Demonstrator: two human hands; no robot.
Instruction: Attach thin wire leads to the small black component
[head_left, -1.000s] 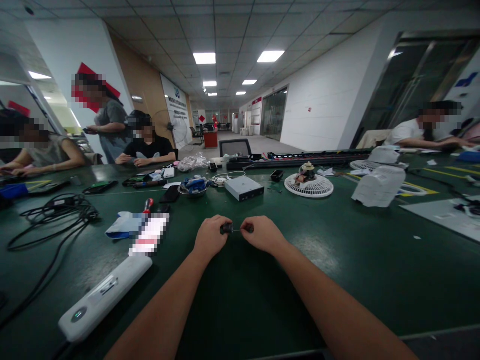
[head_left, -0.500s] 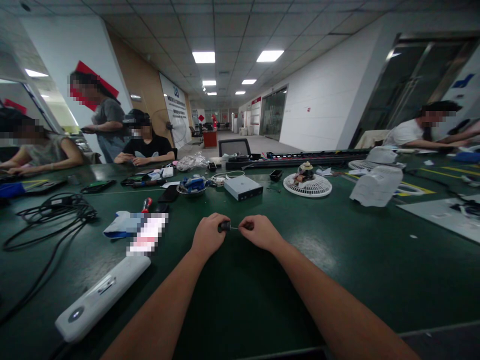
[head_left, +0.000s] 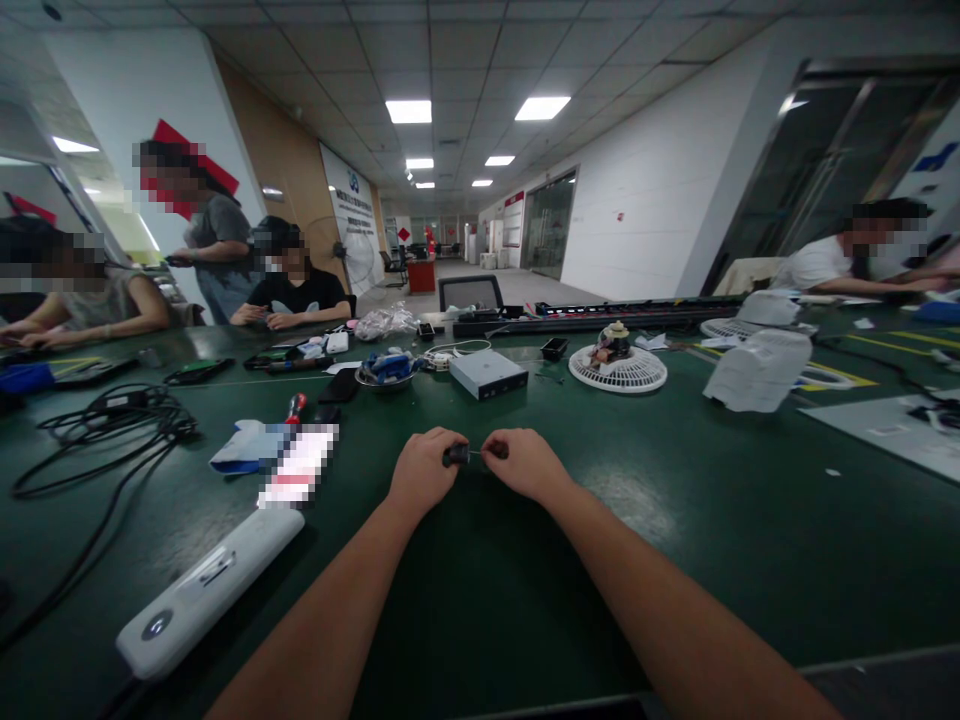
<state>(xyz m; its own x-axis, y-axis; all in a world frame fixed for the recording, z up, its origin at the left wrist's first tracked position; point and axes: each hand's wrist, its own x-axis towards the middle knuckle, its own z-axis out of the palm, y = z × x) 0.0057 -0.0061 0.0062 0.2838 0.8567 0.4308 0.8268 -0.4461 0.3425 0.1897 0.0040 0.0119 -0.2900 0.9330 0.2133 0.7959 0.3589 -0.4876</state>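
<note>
Left hand (head_left: 425, 468): fingers narrow, pinched round a dark cylindrical piece (head_left: 456, 455). Right hand (head_left: 527, 465): fingertips together at the far end of a thin pale rod (head_left: 475, 453); can't tell if anything else is tucked inside that grip. Rod bridges the small gap between the hands, in line with the piece. Both held low over the green bench (head_left: 712, 500), in front of the wearer.

Progress, my read: mid-work. Piece picked up, both hands engaged, rod spanning the gap; neither item set down yet. Whether the rod is fixed in the piece: too small to tell.

Further out: optical drive (head_left: 489, 374) straight ahead, untouched, case looks whole. White fan grille (head_left: 617, 375) to its right, motor (head_left: 611, 345) exposed on top, white plastic housing (head_left: 759, 372) lying apart, so that unit looks partly stripped, nobody on it. Red-handled screwdriver (head_left: 297, 408) on the left, out of use, beside a blue-and-white cloth (head_left: 251, 447). Black cable (head_left: 120, 430) coiled farther left. Co-workers sit round the far edges.
</note>
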